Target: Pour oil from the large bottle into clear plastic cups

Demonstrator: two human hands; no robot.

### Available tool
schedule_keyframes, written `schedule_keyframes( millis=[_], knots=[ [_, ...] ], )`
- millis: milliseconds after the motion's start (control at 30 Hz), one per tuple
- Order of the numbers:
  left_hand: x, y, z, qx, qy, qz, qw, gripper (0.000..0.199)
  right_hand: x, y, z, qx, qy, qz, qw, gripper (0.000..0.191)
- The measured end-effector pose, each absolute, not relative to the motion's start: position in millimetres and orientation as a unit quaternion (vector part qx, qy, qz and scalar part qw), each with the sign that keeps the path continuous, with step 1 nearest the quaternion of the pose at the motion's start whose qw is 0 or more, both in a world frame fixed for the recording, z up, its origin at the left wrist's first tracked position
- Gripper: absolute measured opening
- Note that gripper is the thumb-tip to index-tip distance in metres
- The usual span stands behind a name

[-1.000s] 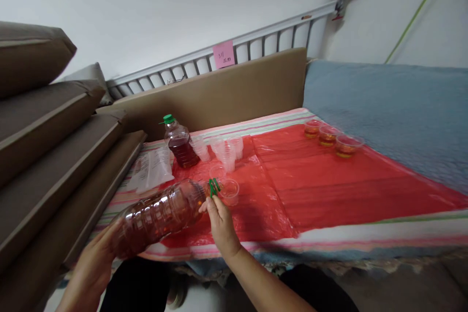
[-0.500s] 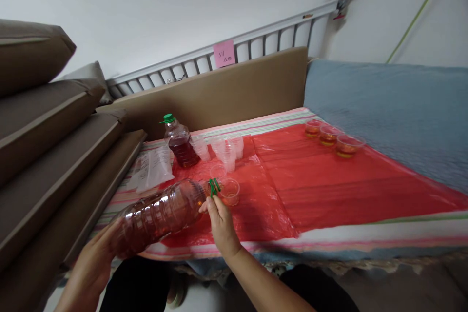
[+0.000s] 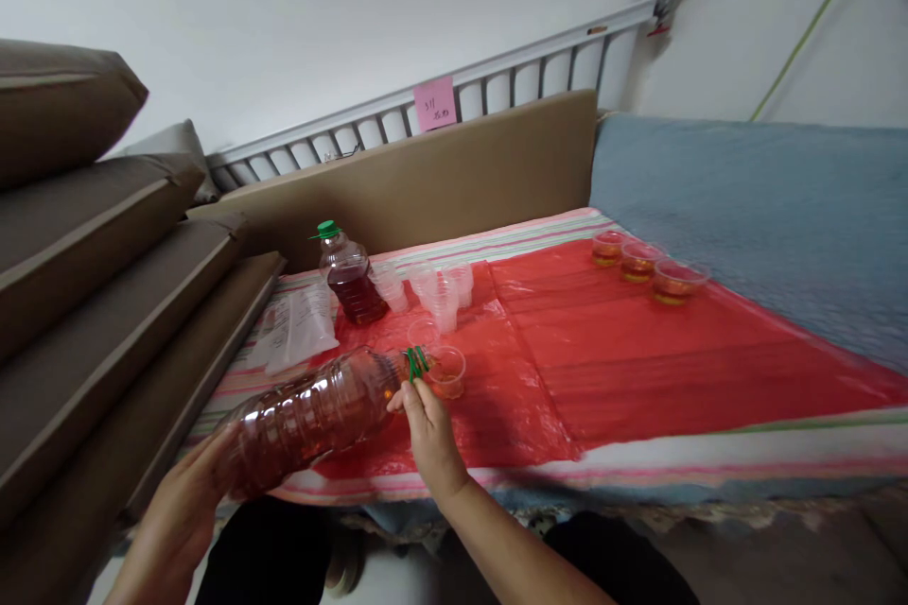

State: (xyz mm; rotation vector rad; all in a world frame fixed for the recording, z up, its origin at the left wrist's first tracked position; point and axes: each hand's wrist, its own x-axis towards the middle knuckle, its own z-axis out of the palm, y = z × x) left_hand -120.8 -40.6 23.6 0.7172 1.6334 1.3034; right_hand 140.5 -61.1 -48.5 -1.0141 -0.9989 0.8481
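Note:
A big clear bottle [image 3: 305, 421] of reddish liquid lies tilted, its mouth at the rim of a clear plastic cup [image 3: 446, 372]. Amber liquid shows at the mouth and in the cup. My left hand [image 3: 177, 501] grips the bottle's base. Near the neck, my right hand [image 3: 424, 425] is closed on the green ring or handle [image 3: 415, 363]. Just behind stands another clear cup [image 3: 424, 332], partly hidden. Stacks of clear cups [image 3: 441, 296] stand farther back, beside an upright green-capped bottle [image 3: 351, 281] of dark red liquid.
Three cups of amber liquid [image 3: 638, 262] stand at the right on red plastic sheeting [image 3: 624, 359]. A clear plastic bag [image 3: 302, 326] lies at the left, next to stacked brown cushions [image 3: 92, 274]. A padded board [image 3: 426, 189] stands behind.
Amber liquid now shows at the bottle's mouth and inside the cup below it. Both hands have hardly moved.

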Motion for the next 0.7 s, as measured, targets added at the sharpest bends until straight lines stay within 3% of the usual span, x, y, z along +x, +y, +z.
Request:
schedule_keyframes(
  millis=[700],
  knots=[
    [-110, -43, 32, 0.266, 0.671, 0.546, 0.425, 0.010, 140, -61, -49, -0.446, -0.431, 0.379, 0.686, 0.046]
  ],
)
